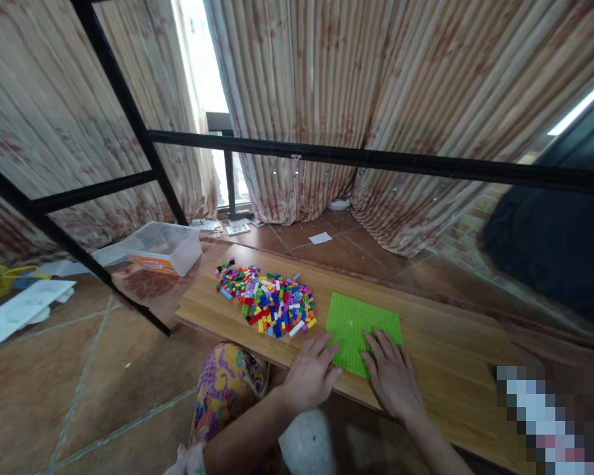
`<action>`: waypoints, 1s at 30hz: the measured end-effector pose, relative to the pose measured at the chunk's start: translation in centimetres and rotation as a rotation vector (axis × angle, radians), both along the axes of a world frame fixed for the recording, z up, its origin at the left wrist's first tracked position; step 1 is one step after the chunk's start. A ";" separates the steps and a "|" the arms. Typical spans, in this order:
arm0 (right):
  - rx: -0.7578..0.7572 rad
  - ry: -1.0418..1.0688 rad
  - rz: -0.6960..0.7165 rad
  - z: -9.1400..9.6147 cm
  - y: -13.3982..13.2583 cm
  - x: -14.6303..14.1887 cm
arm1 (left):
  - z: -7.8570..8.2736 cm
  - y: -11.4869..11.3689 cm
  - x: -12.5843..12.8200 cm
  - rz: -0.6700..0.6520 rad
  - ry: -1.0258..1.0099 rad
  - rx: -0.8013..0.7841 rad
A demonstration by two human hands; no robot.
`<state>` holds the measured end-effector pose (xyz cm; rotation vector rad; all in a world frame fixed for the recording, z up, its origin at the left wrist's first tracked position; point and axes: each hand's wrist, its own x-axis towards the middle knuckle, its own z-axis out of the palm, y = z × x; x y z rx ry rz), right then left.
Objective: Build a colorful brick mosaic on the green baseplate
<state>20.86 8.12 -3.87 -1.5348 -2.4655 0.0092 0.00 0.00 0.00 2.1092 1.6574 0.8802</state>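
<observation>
A square green baseplate (351, 323) covered in studs lies on the wooden bench (449, 356). My right hand (390, 373) rests on its near right part with the fingers spread out flat. At the plate's near left edge is my left hand (314, 373), fingers stretched out and touching or just beside the edge. Neither hand holds anything. To the left of the plate, a heap of small building bricks (271, 300) in many colours is spread over the bench.
A clear plastic box (165, 244) with an orange label stands on the floor at the left. A black metal frame (326, 153) crosses above the bench. Curtains (297, 79) hang behind, and a white paper (320, 238) lies on the tiled floor. My patterned trouser leg (222, 389) is below.
</observation>
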 end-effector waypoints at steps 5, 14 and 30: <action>0.001 0.006 0.002 -0.1 0.0 0.0 | 1.9 0.6 -4.2 0.322 -0.035 0.175; 0.058 0.015 0.017 -0.7 0.3 0.3 | 2.2 4.5 -11.9 0.570 0.172 0.165; 0.017 0.412 0.145 5.8 6.4 -7.4 | 1.9 14.2 -16.8 0.674 -0.853 0.247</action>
